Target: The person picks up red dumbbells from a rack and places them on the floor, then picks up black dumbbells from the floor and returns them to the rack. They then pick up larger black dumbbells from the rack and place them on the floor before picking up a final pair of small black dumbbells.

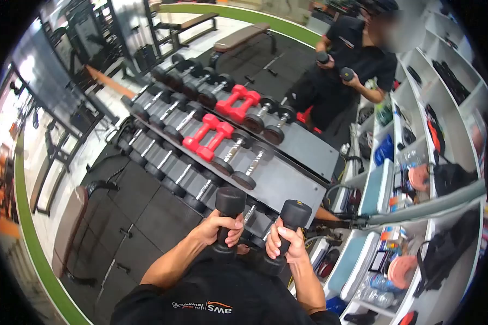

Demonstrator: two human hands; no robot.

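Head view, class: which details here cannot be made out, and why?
- Left dumbbell handle: head view, wrapped by the left hand.
- Right dumbbell lower head: partly behind the right hand.
- Shelf items: too small and warped by the lens.
- Rack bottom tier: blocked by both hands.

Upside-down "SWE" logo on the wearer's black shirt [211, 292], smaller lettering unreadable

1. Two black dumbbells were up in the person's own grip, one [226, 219] in the left hand [220, 227], one [287, 230] in the right hand [285, 245].
2. Four red dumbbells sat on the rack [303, 149]: one pair [237, 102] above, one pair [208, 136] below.
3. Two more small dumbbells [335, 65] were with the other person [352, 59].
4. Two benches [242, 37] stood beyond.
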